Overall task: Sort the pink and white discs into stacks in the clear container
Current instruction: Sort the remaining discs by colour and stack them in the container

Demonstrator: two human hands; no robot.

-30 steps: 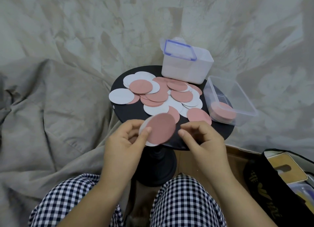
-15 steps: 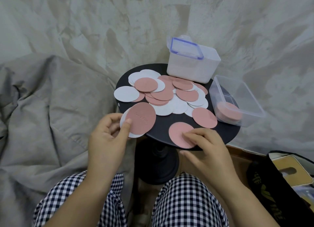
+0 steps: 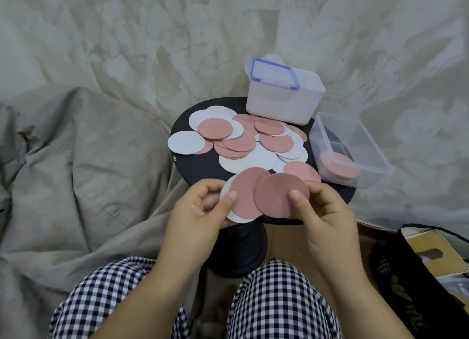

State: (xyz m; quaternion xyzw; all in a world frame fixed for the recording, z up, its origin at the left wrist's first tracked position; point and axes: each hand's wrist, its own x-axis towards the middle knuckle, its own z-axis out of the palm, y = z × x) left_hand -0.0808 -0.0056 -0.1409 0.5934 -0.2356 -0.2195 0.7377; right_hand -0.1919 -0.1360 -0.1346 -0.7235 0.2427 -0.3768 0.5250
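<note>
- The left hand (image 3: 200, 209) grips a small fan of discs (image 3: 243, 199), pink on top and white beneath, with the thumb pressed on the pink face.
- The right hand (image 3: 322, 211) pinches one pink disc (image 3: 279, 196) between thumb and fingers. This disc overlaps the fan's edge, and both are held above the near rim of the table (image 3: 199, 166).
- Done so far: the container (image 3: 373, 158), at the table's right edge, holds one low pink stack (image 3: 337, 168). No white stack shows in it.
- Left to do: a pile (image 3: 248, 143) of pink and white discs, well over a dozen, lies overlapping and unsorted across the table. I judge the task to be in its early part, with the whites not yet begun.
- The table is small, round and black, and stands on a pedestal.
- A white box (image 3: 284, 102) with a blue-rimmed lid stands at the table's far edge, just behind the pile.
- Around it: a pale crumpled backdrop (image 3: 177, 34), a grey-beige sheet (image 3: 76, 161) at the left, checked trousers (image 3: 114, 300) below, and a black bag (image 3: 418, 282) at the lower right.
</note>
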